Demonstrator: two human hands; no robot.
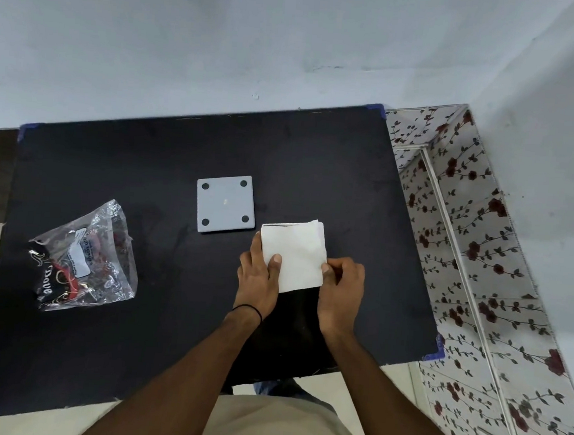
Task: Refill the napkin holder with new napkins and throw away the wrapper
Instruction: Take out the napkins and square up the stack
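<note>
A stack of white napkins point(296, 252) lies flat on the black table point(144, 178), right of centre. My left hand point(258, 277) grips its left edge with the thumb on top. My right hand point(342, 287) pinches the stack's right lower corner. Just behind the stack to the left lies a flat grey square piece point(226, 204) with a round hole at each corner, apparently part of the napkin holder. A crumpled clear plastic wrapper point(84, 259) with red and black print sits at the table's left side.
The table stands against a pale wall point(224, 40). A floral-patterned panel point(475, 252) runs along the right side. Blue tape marks the table's corners. The table's near edge lies just in front of my body.
</note>
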